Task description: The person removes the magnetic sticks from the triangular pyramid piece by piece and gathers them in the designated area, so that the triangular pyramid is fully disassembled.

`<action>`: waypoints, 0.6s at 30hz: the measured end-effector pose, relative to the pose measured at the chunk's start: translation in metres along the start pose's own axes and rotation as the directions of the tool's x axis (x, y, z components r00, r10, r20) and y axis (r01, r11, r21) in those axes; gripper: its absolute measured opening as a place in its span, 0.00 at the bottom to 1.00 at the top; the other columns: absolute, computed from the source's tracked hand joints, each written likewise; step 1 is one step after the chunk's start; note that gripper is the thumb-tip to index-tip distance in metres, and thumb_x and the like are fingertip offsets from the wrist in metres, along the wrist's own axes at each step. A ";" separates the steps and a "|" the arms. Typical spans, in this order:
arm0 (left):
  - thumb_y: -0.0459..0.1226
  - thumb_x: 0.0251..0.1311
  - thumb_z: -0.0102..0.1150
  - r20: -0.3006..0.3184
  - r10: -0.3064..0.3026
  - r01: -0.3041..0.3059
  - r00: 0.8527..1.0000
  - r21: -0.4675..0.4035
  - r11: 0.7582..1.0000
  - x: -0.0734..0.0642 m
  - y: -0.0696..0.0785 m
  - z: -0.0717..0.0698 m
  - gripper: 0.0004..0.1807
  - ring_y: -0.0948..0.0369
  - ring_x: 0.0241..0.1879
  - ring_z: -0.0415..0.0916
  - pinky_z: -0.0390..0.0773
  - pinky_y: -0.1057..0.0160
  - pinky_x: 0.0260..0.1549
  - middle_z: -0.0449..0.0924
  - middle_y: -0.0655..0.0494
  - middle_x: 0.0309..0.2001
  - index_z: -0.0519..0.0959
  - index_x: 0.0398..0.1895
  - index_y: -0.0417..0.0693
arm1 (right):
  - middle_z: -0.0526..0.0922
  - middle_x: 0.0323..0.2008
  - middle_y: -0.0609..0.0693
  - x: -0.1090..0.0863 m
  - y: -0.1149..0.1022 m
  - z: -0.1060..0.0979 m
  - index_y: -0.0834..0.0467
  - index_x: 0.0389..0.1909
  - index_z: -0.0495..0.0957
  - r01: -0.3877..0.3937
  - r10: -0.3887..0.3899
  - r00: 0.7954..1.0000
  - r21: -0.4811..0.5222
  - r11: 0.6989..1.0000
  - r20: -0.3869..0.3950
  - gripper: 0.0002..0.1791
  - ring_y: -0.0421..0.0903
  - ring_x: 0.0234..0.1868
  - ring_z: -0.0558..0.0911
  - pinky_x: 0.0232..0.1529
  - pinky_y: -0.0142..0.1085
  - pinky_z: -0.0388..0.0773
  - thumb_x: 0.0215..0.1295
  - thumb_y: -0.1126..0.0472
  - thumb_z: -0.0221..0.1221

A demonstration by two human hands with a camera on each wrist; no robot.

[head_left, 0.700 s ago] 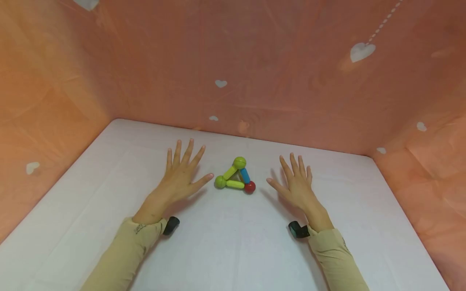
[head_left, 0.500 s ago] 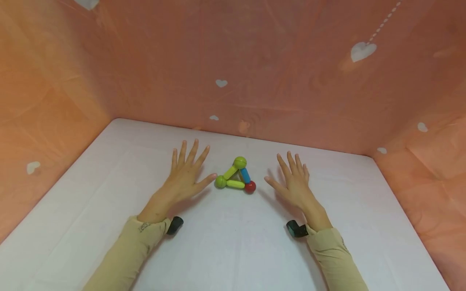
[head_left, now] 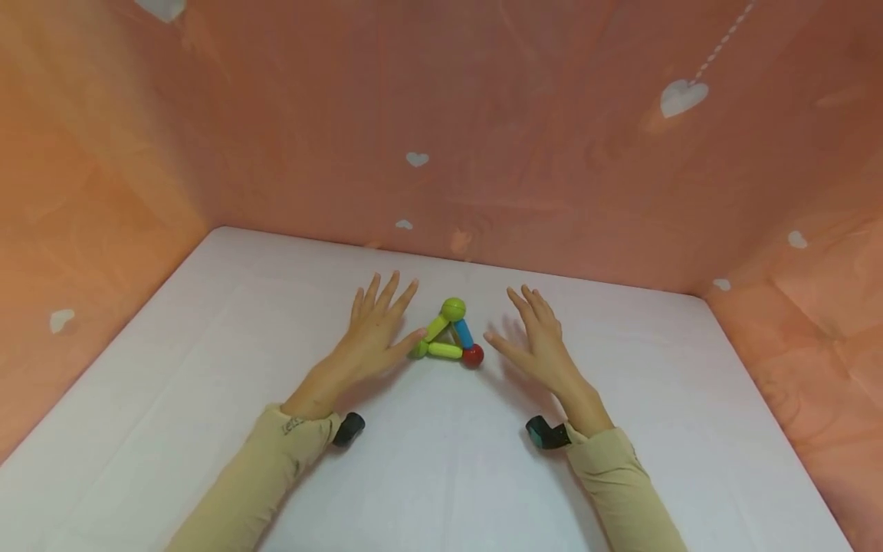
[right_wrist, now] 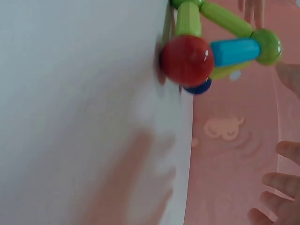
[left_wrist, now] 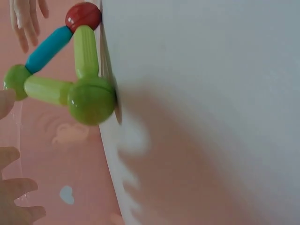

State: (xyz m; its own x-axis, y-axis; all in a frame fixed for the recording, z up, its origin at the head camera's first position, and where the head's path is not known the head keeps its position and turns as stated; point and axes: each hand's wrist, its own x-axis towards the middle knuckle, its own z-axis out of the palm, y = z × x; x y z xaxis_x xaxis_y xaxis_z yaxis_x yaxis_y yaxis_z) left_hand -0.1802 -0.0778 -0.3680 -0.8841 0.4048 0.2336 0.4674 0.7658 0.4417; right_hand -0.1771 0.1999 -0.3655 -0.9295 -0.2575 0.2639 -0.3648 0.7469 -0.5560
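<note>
A small pyramid-like frame of coloured balls and rods, like a magnetic ball-and-stick toy, stands on the white table. Its red ball [head_left: 472, 356], upper green ball [head_left: 453, 309] and blue rod [head_left: 464, 333] show in the head view. A dark blue ball [right_wrist: 198, 86] peeks out behind the red one in the right wrist view. My left hand [head_left: 372, 337] is spread at its left, the thumb overlapping the lower green ball [head_left: 420, 349]. On the right, my right hand [head_left: 545, 345] has its fingers extended, thumb near the red ball. Neither hand holds anything.
The white table [head_left: 441, 475] meets an orange-pink cloth wall [head_left: 538, 176] with white hearts at its back, and similar cloth hangs on both sides. A black wrist camera [head_left: 349, 429] sits at the left cuff, another black camera [head_left: 547, 433] at the right.
Both hands have moved inward toward the ball-and-rod frame, the left going right and the right going left. The frame stays in place.
</note>
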 end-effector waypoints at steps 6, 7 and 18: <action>0.47 0.68 0.50 -0.068 0.031 -0.038 0.997 -0.096 0.995 0.006 0.006 0.005 0.37 0.39 0.74 0.35 0.38 0.36 0.69 0.46 0.36 0.74 0.51 0.75 0.43 | 0.54 0.73 0.61 0.004 -0.008 0.008 0.58 0.72 0.57 0.007 -0.007 1.000 0.089 0.996 0.006 0.44 0.59 0.74 0.51 0.69 0.61 0.50 0.58 0.52 0.66; 0.46 0.68 0.51 -0.078 0.033 -0.041 0.996 -0.104 0.994 0.007 0.007 0.005 0.37 0.39 0.74 0.37 0.40 0.37 0.69 0.47 0.36 0.74 0.52 0.74 0.43 | 0.55 0.73 0.60 0.004 -0.008 0.009 0.57 0.72 0.57 0.004 -0.005 1.000 0.097 0.995 0.012 0.43 0.59 0.74 0.52 0.69 0.61 0.51 0.58 0.52 0.66; 0.43 0.67 0.54 -0.145 0.065 -0.094 0.987 -0.199 0.975 0.015 0.017 0.008 0.32 0.43 0.70 0.54 0.57 0.41 0.67 0.57 0.37 0.70 0.61 0.70 0.42 | 0.73 0.61 0.59 0.009 -0.012 0.020 0.63 0.63 0.69 0.110 -0.105 0.994 0.163 0.980 -0.042 0.36 0.55 0.62 0.71 0.59 0.49 0.72 0.54 0.57 0.69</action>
State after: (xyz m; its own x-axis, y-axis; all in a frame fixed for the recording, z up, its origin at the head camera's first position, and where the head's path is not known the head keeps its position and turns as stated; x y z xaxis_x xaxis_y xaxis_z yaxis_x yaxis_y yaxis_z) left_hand -0.1858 -0.0542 -0.3641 -0.8422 0.3773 0.3851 0.5389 0.6093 0.5816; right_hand -0.1823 0.1766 -0.3724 -0.8831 -0.3086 0.3533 -0.4689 0.6038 -0.6447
